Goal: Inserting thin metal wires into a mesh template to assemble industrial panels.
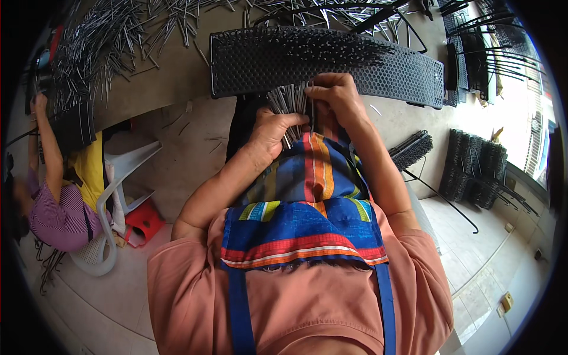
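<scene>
My left hand (273, 129) is closed round a bundle of thin dark strips (286, 99) that fan out above the thumb, over my striped apron (319, 160). Beside the bundle, my right hand (338, 97) pinches one thin strip (312, 109) near its upper end; its lower fingers are partly hidden. Just beyond both hands lies a long black perforated panel (408, 74). Many short black pieces (331, 47) stand in its holes, mostly along the far middle part.
Loose metallic strips (118, 44) lie heaped on the brown table (133, 94). At the left, a co-worker in a purple striped shirt (62, 216) sits on a white plastic chair (106, 236). Black bristled racks (473, 168) and a long-handled brush (411, 151) stand at the right.
</scene>
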`<control>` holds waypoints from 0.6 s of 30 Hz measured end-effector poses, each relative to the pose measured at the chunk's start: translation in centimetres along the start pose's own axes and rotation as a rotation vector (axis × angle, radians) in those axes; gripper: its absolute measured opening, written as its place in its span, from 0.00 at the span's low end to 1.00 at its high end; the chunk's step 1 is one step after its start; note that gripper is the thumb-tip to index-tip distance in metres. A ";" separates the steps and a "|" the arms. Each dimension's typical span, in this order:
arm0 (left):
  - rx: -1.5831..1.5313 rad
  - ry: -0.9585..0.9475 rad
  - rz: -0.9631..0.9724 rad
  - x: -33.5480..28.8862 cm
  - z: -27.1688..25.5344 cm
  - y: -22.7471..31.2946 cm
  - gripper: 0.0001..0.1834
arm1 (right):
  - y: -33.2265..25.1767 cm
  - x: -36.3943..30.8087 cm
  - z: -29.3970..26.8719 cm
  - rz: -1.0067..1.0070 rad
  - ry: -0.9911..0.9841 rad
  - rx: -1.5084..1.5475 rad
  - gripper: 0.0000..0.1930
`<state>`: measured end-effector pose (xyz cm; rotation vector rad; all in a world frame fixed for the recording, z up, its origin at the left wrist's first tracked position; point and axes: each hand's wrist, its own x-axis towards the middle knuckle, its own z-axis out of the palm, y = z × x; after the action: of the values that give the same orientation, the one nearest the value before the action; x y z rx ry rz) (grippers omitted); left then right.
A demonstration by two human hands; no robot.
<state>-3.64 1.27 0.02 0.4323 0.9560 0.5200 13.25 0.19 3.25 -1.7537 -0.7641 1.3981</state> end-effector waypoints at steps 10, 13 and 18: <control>-0.097 0.072 -0.161 0.6 -0.8 0.0 0.16 | 1.1 -0.4 -0.8 -0.212 0.202 0.191 0.03; -0.068 0.095 -0.184 0.4 -0.9 -0.4 0.15 | 0.6 0.0 -0.8 -0.457 0.317 0.254 0.03; -0.099 0.074 -0.143 0.1 0.0 0.3 0.15 | 0.6 2.3 -0.8 -0.847 0.357 0.012 0.05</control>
<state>-3.66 1.56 0.13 0.2551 1.0191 0.4532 14.59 1.58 1.63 -1.3454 -1.1049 0.5054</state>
